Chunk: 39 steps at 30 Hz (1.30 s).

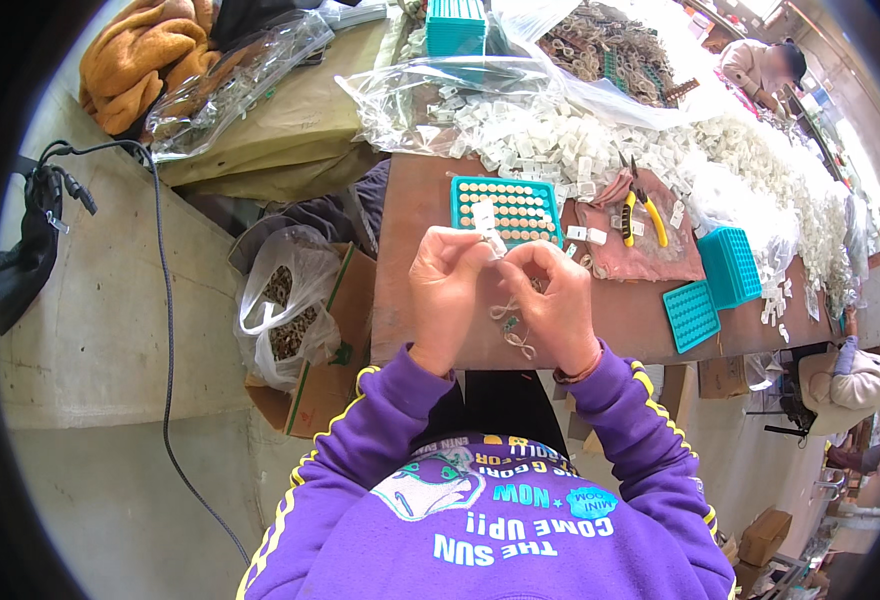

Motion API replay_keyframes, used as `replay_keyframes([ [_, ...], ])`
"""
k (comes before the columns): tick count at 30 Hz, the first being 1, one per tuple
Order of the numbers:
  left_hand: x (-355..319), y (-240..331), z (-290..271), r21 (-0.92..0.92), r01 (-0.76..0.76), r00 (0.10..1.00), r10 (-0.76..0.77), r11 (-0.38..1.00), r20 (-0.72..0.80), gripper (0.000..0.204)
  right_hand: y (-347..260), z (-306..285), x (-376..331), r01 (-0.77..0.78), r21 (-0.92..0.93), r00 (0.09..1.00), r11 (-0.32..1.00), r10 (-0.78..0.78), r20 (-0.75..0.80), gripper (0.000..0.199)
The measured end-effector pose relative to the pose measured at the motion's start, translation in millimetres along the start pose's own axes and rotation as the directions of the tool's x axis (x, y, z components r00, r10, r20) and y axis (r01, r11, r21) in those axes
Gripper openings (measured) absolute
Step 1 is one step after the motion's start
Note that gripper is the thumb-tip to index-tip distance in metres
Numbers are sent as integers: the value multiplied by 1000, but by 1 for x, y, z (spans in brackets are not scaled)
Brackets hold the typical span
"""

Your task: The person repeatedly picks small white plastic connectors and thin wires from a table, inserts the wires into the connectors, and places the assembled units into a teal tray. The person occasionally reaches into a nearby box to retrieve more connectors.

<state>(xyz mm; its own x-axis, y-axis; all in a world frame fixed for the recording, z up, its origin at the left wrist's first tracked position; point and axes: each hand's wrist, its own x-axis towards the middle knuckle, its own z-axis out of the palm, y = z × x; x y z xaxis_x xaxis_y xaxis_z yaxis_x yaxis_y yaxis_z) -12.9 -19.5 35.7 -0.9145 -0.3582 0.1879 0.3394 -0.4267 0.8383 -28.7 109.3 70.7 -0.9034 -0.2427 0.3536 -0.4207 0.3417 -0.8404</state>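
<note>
Both my hands meet over the near edge of the brown table (410, 215). My left hand (448, 295) pinches a small white plastic piece (486, 218) between thumb and fingertips. At the same piece, the fingers of my right hand (557, 305) are pinched together on its lower end. A thin pale cord (516, 340) with a small green part hangs below, beside my right hand; where it begins is hidden. Just beyond my fingers lies a teal tray (457, 187) holding rows of round beige discs.
Yellow-handled pliers (657, 222) lie on a pink cloth (675, 262). To the right are stacked teal trays (728, 266). Loose clear-white plastic pieces (580, 150) are heaped behind. A plastic bag (305, 262) sits in a cardboard box at left. Other people (750, 68) work farther off.
</note>
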Motion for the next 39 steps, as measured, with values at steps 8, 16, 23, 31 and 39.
replay_keyframes([
  [8, -11, -15, 9, -363, 268, 943, -320, 892, -90, 13, 6, -5, -3, 119, -107, 992, 987, -115, 43, 9],
  [16, -20, -29, 2, -551, 213, 956, -289, 807, -54, 15, 44, -58, 34, 107, -452, 989, 886, -141, -42, 14],
  [23, -25, -39, 0, -480, 290, 932, -359, 828, -57, 13, 63, -51, 51, 216, -598, 974, 772, -211, 78, 10],
  [31, -16, -38, 11, -554, 357, 926, -363, 752, 104, 13, 64, -52, 68, 155, -535, 982, 830, -73, 173, 11],
  [39, -22, -45, 7, -572, 429, 888, -442, 699, 127, 14, 65, -59, 74, -1, -326, 995, 945, 35, 97, 11],
])
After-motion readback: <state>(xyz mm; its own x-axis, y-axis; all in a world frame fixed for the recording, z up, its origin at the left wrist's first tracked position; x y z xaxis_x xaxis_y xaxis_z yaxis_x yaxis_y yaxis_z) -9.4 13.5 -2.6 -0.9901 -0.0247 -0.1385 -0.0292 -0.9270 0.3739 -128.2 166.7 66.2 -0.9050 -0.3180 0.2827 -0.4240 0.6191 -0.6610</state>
